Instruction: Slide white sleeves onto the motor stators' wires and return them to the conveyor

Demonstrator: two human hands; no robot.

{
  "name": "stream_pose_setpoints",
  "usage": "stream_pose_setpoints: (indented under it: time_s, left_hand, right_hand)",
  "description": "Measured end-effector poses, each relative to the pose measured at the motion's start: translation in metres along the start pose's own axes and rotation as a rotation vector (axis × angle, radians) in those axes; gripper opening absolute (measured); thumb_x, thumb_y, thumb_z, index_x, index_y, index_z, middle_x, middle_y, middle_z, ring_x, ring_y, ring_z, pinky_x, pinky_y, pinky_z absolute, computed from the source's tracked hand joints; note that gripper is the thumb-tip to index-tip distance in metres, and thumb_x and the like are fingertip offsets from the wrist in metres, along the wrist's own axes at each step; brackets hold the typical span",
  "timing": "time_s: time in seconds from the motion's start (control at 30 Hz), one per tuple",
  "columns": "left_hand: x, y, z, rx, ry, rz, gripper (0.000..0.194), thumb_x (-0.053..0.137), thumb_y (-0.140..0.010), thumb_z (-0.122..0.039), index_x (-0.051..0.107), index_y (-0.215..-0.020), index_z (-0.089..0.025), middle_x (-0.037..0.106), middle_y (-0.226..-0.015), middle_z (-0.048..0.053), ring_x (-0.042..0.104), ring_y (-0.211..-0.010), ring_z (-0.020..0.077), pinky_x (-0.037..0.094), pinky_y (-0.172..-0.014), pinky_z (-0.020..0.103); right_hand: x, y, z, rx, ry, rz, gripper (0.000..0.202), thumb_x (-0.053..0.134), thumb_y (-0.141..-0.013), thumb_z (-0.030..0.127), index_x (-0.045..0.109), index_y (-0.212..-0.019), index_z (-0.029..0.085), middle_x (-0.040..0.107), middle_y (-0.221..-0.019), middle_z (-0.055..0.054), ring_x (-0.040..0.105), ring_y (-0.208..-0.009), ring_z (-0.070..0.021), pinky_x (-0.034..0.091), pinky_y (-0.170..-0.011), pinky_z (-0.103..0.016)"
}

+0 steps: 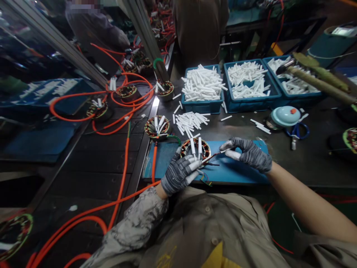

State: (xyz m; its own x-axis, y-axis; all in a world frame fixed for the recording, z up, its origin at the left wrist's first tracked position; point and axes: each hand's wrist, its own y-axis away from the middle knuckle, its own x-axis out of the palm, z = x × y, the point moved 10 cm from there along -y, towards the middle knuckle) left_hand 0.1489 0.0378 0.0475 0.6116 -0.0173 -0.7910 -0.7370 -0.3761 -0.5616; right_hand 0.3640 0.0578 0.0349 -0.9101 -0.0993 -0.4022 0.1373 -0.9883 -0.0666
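At 1 ring [206, 149], 2 gloved hands [180, 172] [248, 153]

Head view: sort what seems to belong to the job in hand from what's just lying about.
Likely part of the job:
round copper-wound ring
thin dark reddish wire, pinched in the striped-gloved right hand
short white cylindrical tubes, piled behind the ring
flat blue mat underneath

Probably just lying about:
round pale-blue lidded container
blue-handled metal tool
long wooden-handled tool

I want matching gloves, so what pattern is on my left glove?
The left glove is streaked dark and light grey, with whitish fingertips; the head view shows it.
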Motion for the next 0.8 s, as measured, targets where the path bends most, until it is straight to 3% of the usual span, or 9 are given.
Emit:
stream_pose_setpoints:
  time_s: [0.13,0.23,0.33,0.5,0.57,0.7,0.8]
  left_hand:
    - [-0.002,0.003,0.003,-0.034,0.021,0.001,0.042,0.064,-0.093,-0.021,0.059,-0.135,-0.021,0.075,-0.12,0.007,0.068,-0.118,0.0202,0.021,-0.129,0.05]
    - [0.002,0.004,0.007,-0.084,0.037,0.063,0.047,0.061,-0.094,-0.023,0.054,-0.141,-0.021,0.071,-0.129,0.009,0.065,-0.123,0.021,0.018,-0.13,0.053]
    - [0.005,0.004,0.004,-0.074,0.016,0.075,0.046,0.059,-0.095,-0.022,0.055,-0.141,-0.021,0.071,-0.13,0.009,0.064,-0.125,0.0214,0.015,-0.13,0.054]
    - [0.009,0.0,-0.002,-0.022,-0.063,0.069,0.047,0.059,-0.095,-0.021,0.055,-0.142,-0.021,0.07,-0.131,0.009,0.063,-0.126,0.0223,0.011,-0.13,0.055]
    - [0.011,-0.001,-0.002,-0.019,-0.06,0.087,0.05,0.06,-0.095,-0.022,0.054,-0.144,-0.022,0.07,-0.131,0.008,0.063,-0.126,0.0218,0.01,-0.13,0.054]
    - [0.009,-0.002,-0.002,-0.012,-0.058,0.073,0.045,0.057,-0.096,-0.023,0.056,-0.142,-0.021,0.072,-0.128,0.008,0.064,-0.124,0.0212,0.01,-0.13,0.054]
    - [0.007,-0.002,-0.004,-0.012,-0.062,0.05,0.042,0.058,-0.096,-0.021,0.058,-0.138,-0.02,0.072,-0.128,0.008,0.064,-0.124,0.0206,0.011,-0.13,0.053]
  right_hand:
    - [0.015,0.001,0.029,-0.292,0.101,0.091,0.028,0.059,-0.097,0.042,0.077,-0.105,0.022,0.077,-0.1,-0.007,0.071,-0.093,-0.0204,0.056,-0.086,-0.036]
    - [0.04,0.005,0.045,-0.466,0.381,0.175,0.037,0.046,-0.104,0.041,0.077,-0.107,0.022,0.076,-0.095,-0.011,0.067,-0.084,-0.02,0.052,-0.077,-0.034]
    - [0.055,-0.003,0.033,-0.32,0.52,0.236,0.044,0.042,-0.104,0.048,0.077,-0.105,0.021,0.074,-0.085,-0.01,0.064,-0.076,-0.0199,0.048,-0.072,-0.033]
    - [0.072,-0.007,-0.004,0.197,0.11,0.397,0.055,0.034,-0.103,0.056,0.07,-0.086,0.017,0.061,-0.053,0.0,0.055,-0.052,-0.0136,0.048,-0.066,-0.029]
    - [0.068,-0.006,-0.005,0.241,0.057,0.367,0.05,0.042,-0.099,0.057,0.069,-0.088,0.017,0.065,-0.059,0.0,0.058,-0.056,-0.0144,0.049,-0.069,-0.03]
    - [0.055,-0.005,0.001,0.163,0.017,0.268,0.043,0.065,-0.084,0.059,0.071,-0.099,0.019,0.075,-0.092,-0.006,0.066,-0.081,-0.0198,0.051,-0.075,-0.031]
    - [0.073,0.001,-0.014,0.278,-0.114,0.365,0.053,0.059,-0.084,0.07,0.069,-0.08,0.018,0.069,-0.069,-0.004,0.059,-0.062,-0.0152,0.047,-0.064,-0.028]
